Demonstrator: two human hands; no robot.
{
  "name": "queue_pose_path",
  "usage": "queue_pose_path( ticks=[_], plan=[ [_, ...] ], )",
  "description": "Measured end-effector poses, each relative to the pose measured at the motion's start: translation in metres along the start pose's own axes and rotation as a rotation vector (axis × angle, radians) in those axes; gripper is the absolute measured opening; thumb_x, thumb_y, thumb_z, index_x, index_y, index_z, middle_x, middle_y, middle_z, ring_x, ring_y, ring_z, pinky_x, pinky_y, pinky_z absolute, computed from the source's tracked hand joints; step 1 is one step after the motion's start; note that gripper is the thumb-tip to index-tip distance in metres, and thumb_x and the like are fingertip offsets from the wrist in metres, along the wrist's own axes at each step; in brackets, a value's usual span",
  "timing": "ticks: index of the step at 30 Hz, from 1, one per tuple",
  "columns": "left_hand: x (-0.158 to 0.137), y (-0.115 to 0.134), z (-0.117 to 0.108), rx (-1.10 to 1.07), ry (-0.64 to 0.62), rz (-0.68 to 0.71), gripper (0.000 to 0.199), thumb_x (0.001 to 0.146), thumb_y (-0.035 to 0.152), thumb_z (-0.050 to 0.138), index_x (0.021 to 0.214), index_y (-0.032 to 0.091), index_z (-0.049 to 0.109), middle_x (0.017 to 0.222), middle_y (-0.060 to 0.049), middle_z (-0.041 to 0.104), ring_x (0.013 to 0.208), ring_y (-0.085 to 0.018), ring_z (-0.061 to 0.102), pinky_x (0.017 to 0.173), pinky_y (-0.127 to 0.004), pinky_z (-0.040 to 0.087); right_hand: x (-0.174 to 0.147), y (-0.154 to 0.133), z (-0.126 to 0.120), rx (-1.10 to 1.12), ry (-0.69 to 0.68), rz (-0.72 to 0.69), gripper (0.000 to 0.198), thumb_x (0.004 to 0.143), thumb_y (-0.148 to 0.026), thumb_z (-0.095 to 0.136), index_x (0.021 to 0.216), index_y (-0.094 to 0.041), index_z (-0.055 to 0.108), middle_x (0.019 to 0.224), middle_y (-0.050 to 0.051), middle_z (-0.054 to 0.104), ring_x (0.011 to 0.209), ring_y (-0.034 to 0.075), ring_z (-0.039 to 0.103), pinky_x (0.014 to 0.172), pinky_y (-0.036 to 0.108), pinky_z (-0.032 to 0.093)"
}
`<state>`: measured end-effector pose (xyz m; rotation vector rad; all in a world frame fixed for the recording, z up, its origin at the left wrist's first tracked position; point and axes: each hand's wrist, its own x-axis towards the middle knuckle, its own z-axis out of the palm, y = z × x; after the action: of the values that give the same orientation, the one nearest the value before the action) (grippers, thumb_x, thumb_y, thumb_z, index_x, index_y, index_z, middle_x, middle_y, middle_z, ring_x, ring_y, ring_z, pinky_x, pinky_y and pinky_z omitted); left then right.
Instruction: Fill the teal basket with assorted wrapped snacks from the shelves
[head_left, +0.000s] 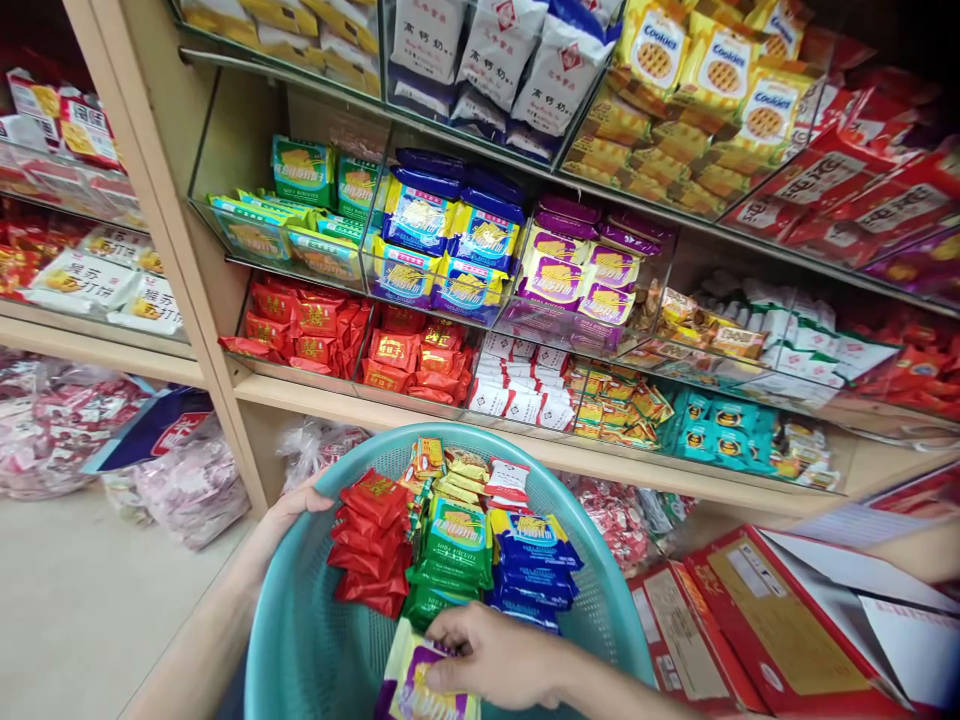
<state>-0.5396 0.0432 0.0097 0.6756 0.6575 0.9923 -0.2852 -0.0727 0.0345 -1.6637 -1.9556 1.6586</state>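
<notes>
A teal plastic basket (281,610) takes up the lower middle of the head view. My left hand (296,510) grips its rim on the left side, the fingers partly hidden by the edge. Inside the basket, my right hand (487,655) is closed on a purple and yellow biscuit packet (427,680) near the front. Beyond it lie green soda biscuit packets (454,545), with blue biscuit packets (532,570) to their right. Red packets (373,545) are stacked at the left. Small orange and yellow packets (427,458) and a white-and-red packet (508,480) sit toward the back.
Glass-fronted shelves (420,400) hold sorted snack packets, including purple biscuits (577,270) and yellow cookie packs (720,60). Open red cardboard boxes (772,640) stand on the right. Plastic bags of packets (187,480) lie on the floor at left, beside a wooden upright (161,220).
</notes>
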Motion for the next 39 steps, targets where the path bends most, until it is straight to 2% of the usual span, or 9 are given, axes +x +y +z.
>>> queue_pose_path(
  ticks=[4,8,10,16,22,24,28,34,39],
  plan=[
    [-0.008,0.004,0.009,-0.088,0.028,-0.077,0.071,0.067,0.014,0.055,0.136,0.019,0.040,0.103,-0.002,0.072,0.096,-0.027,0.065,0.081,-0.029,0.050,-0.006,-0.008,0.005,-0.268,0.073,0.005,0.031,0.073,-0.042,0.060,0.094,-0.020,0.063,0.083,0.001,0.065,0.071,0.015,0.055,0.056,0.023,0.038],
    [-0.014,0.006,0.018,-0.112,0.025,-0.084,0.072,0.068,0.014,0.055,0.138,0.023,0.039,0.102,0.000,0.072,0.097,-0.028,0.065,0.082,-0.032,0.051,-0.005,-0.009,0.017,-0.481,0.125,0.106,0.067,0.056,-0.050,0.073,0.114,-0.021,0.054,0.102,0.009,0.066,0.087,0.029,0.063,0.068,0.032,0.046],
    [-0.015,0.006,0.020,-0.125,0.036,-0.065,0.072,0.067,0.013,0.055,0.137,0.024,0.040,0.103,0.001,0.072,0.098,-0.028,0.064,0.084,-0.032,0.051,-0.004,-0.011,0.021,-0.565,0.131,0.140,0.073,0.054,-0.049,0.075,0.117,-0.020,0.052,0.106,0.013,0.066,0.092,0.035,0.063,0.075,0.039,0.048],
    [-0.016,0.007,0.021,-0.112,0.030,-0.084,0.077,0.067,0.012,0.056,0.140,0.025,0.037,0.107,-0.001,0.071,0.098,-0.028,0.065,0.087,-0.034,0.051,-0.003,-0.024,0.028,-0.701,0.160,0.111,0.068,0.058,-0.044,0.075,0.117,-0.017,0.055,0.115,0.016,0.062,0.104,0.037,0.059,0.087,0.048,0.047],
    [-0.019,0.008,0.028,-0.118,0.064,-0.059,0.075,0.066,0.011,0.055,0.138,0.025,0.039,0.109,-0.001,0.070,0.097,-0.028,0.066,0.086,-0.035,0.052,0.001,-0.016,0.041,-0.861,0.289,0.009,0.052,0.071,-0.032,0.065,0.118,-0.015,0.051,0.107,0.017,0.065,0.100,0.037,0.060,0.082,0.055,0.049],
    [-0.020,0.008,0.030,-0.124,0.059,-0.067,0.075,0.067,0.011,0.054,0.138,0.028,0.039,0.111,0.000,0.070,0.098,-0.027,0.065,0.086,-0.035,0.052,0.002,-0.010,0.043,-0.899,0.330,-0.041,0.052,0.070,-0.032,0.067,0.117,-0.015,0.051,0.103,0.016,0.066,0.098,0.036,0.061,0.083,0.056,0.048],
    [-0.021,0.008,0.031,-0.124,0.079,-0.075,0.074,0.067,0.011,0.055,0.137,0.027,0.040,0.111,0.001,0.070,0.098,-0.027,0.065,0.086,-0.035,0.053,0.005,0.002,0.047,-0.940,0.326,-0.060,0.069,0.062,-0.037,0.073,0.122,-0.013,0.049,0.108,0.019,0.063,0.096,0.036,0.060,0.082,0.052,0.049],
    [-0.017,0.007,0.025,-0.075,0.089,-0.051,0.073,0.064,0.014,0.057,0.135,0.025,0.045,0.108,0.000,0.071,0.096,-0.029,0.066,0.084,-0.037,0.054,0.010,0.024,0.055,-1.093,0.454,-0.244,0.053,0.078,-0.023,0.056,0.128,-0.010,0.044,0.101,0.018,0.065,0.085,0.031,0.063,0.071,0.044,0.051],
    [-0.017,0.007,0.025,-0.079,0.091,-0.055,0.074,0.063,0.013,0.058,0.135,0.026,0.045,0.107,0.000,0.071,0.098,-0.029,0.065,0.085,-0.037,0.053,0.012,0.028,0.055,-1.173,0.513,-0.366,0.049,0.080,-0.024,0.055,0.125,-0.008,0.046,0.090,0.013,0.065,0.079,0.029,0.061,0.066,0.042,0.052]
  ],
)
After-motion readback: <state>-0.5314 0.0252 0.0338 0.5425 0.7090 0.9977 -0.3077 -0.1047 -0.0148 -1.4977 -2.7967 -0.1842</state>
